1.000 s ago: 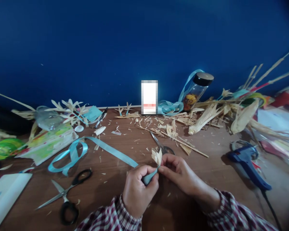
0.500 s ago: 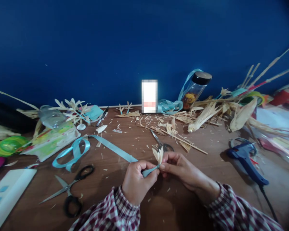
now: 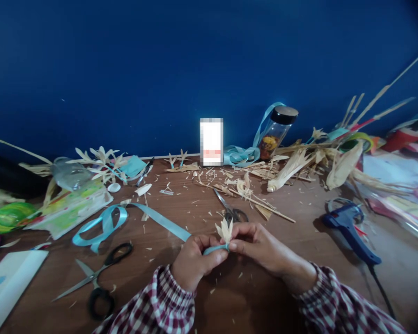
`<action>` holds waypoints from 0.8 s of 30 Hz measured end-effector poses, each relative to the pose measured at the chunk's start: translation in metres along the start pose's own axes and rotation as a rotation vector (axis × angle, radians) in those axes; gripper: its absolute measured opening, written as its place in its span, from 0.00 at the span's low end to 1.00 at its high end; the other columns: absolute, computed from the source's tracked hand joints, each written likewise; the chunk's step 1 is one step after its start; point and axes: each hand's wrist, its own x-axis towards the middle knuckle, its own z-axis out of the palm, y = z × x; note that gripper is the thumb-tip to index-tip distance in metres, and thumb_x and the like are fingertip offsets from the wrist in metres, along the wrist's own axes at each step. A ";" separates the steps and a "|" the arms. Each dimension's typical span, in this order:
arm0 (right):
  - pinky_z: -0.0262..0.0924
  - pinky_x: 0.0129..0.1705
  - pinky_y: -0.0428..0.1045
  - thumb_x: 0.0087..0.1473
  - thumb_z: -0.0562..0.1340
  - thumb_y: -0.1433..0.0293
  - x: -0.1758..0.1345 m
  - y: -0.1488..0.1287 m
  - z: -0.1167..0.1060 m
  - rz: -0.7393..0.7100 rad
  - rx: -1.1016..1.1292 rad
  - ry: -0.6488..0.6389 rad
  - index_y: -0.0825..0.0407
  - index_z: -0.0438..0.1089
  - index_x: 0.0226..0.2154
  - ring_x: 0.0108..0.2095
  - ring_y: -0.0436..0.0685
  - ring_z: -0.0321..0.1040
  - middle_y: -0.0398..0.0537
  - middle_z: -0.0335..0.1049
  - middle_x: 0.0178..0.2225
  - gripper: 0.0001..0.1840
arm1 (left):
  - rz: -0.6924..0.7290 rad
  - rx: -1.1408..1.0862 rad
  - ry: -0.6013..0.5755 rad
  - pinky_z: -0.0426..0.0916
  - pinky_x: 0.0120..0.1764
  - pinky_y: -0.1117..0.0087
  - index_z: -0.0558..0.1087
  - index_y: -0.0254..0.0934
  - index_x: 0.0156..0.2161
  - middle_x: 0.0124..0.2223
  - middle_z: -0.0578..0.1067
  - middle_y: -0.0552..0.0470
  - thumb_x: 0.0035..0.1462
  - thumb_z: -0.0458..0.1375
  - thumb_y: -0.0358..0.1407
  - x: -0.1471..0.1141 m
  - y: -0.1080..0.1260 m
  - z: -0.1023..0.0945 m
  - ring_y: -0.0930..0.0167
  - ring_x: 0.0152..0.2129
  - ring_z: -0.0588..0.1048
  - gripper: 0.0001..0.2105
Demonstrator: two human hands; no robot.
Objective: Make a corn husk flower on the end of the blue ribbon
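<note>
A small corn husk flower (image 3: 225,230) with pale pointed petals stands up between my hands. Its base is pinched by my right hand (image 3: 261,248), fingers closed. My left hand (image 3: 197,262) is closed on a light blue ribbon (image 3: 170,226), which meets the flower's base at my fingertips. From there the ribbon trails left over the table to a loose loop. Fingers hide most of the flower's lower end. Just beyond my right hand lies a pair of dark-handled scissors (image 3: 230,211), partly covered.
Open black-handled scissors (image 3: 94,277) lie left on the brown table (image 3: 167,301). A blue glue gun (image 3: 353,232) with a cord lies right. Husk scraps (image 3: 245,185), a tilted jar (image 3: 277,132), coiled ribbon (image 3: 242,156) and finished husk flowers (image 3: 102,160) line the back.
The flower has turned slightly, and its petals now look more spread. The ribbon wraps its base at my fingertips. The whole view has shifted a little.
</note>
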 end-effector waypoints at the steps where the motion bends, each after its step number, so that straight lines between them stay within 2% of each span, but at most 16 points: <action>1: 0.54 0.25 0.43 0.45 0.66 0.59 0.000 0.000 0.000 0.002 -0.005 0.004 0.54 0.70 0.28 0.23 0.47 0.56 0.40 0.63 0.23 0.15 | -0.011 0.005 0.005 0.44 0.15 0.78 0.68 0.34 0.22 0.14 0.57 0.64 0.37 0.65 0.42 0.001 0.000 0.000 0.83 0.10 0.49 0.14; 3: 0.51 0.25 0.43 0.46 0.65 0.59 0.001 -0.001 0.002 0.012 -0.034 0.012 0.55 0.69 0.27 0.22 0.46 0.54 0.39 0.61 0.22 0.15 | -0.019 0.042 0.032 0.45 0.16 0.78 0.67 0.34 0.21 0.14 0.57 0.64 0.36 0.64 0.41 0.001 0.002 0.001 0.83 0.10 0.50 0.13; 5: 0.51 0.26 0.43 0.47 0.64 0.59 0.001 -0.004 0.004 0.010 -0.089 0.040 0.55 0.69 0.27 0.23 0.47 0.55 0.40 0.61 0.22 0.15 | 0.008 0.135 0.106 0.49 0.17 0.77 0.68 0.34 0.21 0.14 0.59 0.63 0.37 0.63 0.39 0.000 0.006 0.004 0.81 0.11 0.53 0.11; 9: 0.55 0.34 0.46 0.50 0.62 0.62 0.003 -0.005 0.008 -0.057 -0.206 0.122 0.55 0.69 0.28 0.29 0.51 0.60 0.43 0.66 0.26 0.12 | 0.162 0.391 0.335 0.59 0.23 0.75 0.70 0.33 0.20 0.19 0.69 0.55 0.39 0.61 0.35 -0.005 0.011 0.011 0.76 0.17 0.64 0.06; 11: 0.55 0.35 0.47 0.52 0.61 0.63 0.003 -0.002 0.010 -0.064 -0.245 0.139 0.55 0.69 0.29 0.30 0.52 0.60 0.44 0.66 0.27 0.12 | 0.250 0.494 0.387 0.60 0.23 0.75 0.71 0.33 0.21 0.20 0.71 0.54 0.41 0.60 0.34 -0.008 0.010 0.015 0.74 0.18 0.66 0.05; 17: 0.54 0.32 0.46 0.55 0.58 0.66 0.003 0.006 0.014 -0.109 -0.397 0.207 0.55 0.66 0.30 0.29 0.52 0.59 0.43 0.64 0.27 0.08 | 0.422 0.694 0.454 0.61 0.24 0.75 0.71 0.34 0.22 0.20 0.71 0.54 0.46 0.58 0.32 -0.012 0.006 0.019 0.74 0.18 0.67 0.05; 20: 0.54 0.33 0.46 0.55 0.58 0.68 0.002 0.002 0.014 -0.161 -0.422 0.225 0.54 0.65 0.29 0.30 0.52 0.59 0.43 0.63 0.27 0.06 | 0.426 0.634 0.417 0.62 0.25 0.75 0.72 0.34 0.25 0.21 0.71 0.54 0.47 0.58 0.32 -0.013 0.008 0.019 0.74 0.19 0.67 0.04; 24: 0.53 0.32 0.45 0.55 0.58 0.70 0.001 -0.001 0.010 -0.220 -0.451 0.216 0.53 0.64 0.29 0.29 0.51 0.58 0.42 0.62 0.27 0.05 | 0.393 0.487 0.316 0.63 0.26 0.75 0.72 0.33 0.28 0.23 0.71 0.53 0.51 0.56 0.36 -0.010 0.010 0.016 0.73 0.21 0.67 0.08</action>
